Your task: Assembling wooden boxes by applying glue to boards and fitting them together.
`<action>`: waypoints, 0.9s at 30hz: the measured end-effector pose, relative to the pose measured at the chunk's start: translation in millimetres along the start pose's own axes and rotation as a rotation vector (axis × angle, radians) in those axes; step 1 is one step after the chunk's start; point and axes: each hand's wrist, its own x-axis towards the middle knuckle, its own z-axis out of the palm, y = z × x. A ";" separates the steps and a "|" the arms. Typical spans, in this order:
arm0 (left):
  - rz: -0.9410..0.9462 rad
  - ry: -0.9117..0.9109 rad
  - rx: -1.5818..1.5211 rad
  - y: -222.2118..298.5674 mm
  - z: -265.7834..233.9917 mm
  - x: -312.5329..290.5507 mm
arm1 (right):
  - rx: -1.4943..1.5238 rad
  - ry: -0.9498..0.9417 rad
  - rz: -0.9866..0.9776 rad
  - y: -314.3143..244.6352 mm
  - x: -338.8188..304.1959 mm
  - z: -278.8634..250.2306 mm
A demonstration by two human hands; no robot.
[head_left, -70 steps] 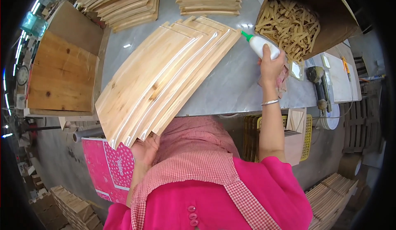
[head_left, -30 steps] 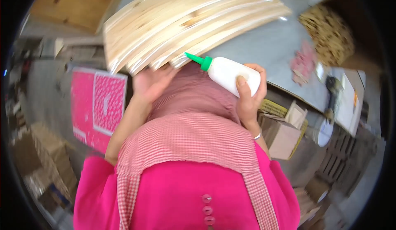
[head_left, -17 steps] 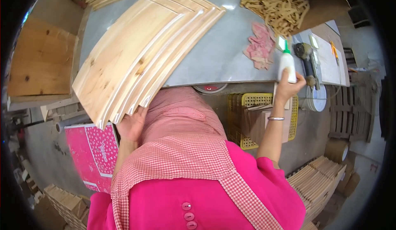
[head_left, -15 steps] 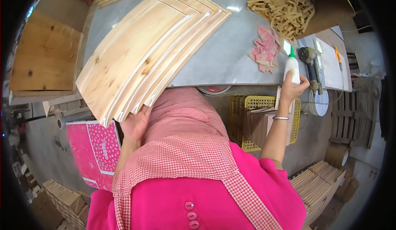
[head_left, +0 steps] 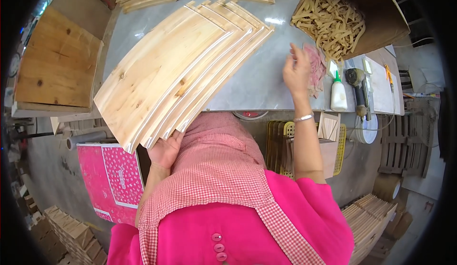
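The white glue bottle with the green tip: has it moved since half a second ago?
Yes. The white glue bottle with the green tip has left the right hand and now stands on the grey table, beside the pink rag.

A glue bottle (head_left: 338,93) stands beside a box of wood strips (head_left: 333,20).

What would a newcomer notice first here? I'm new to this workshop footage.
The fanned stack of curved wooden boards fills the middle of the grey table, its near end propped by the left hand. The right hand hangs open by a pink rag, a white glue bottle standing just right.
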 end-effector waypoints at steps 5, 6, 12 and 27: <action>-0.025 -0.073 0.045 2.2 -10.0 2.6 | -0.143 -0.120 -0.003 17.7 36.2 47.5; -0.027 -0.059 0.036 2.4 -10.6 1.8 | -0.143 -0.117 -0.010 18.0 41.4 52.0; -0.044 -0.122 0.032 3.7 -15.4 4.6 | -0.361 -0.155 0.016 34.3 58.5 66.6; -0.043 -0.074 0.047 4.0 -11.6 3.2 | -0.351 -0.133 0.031 8.6 28.6 20.6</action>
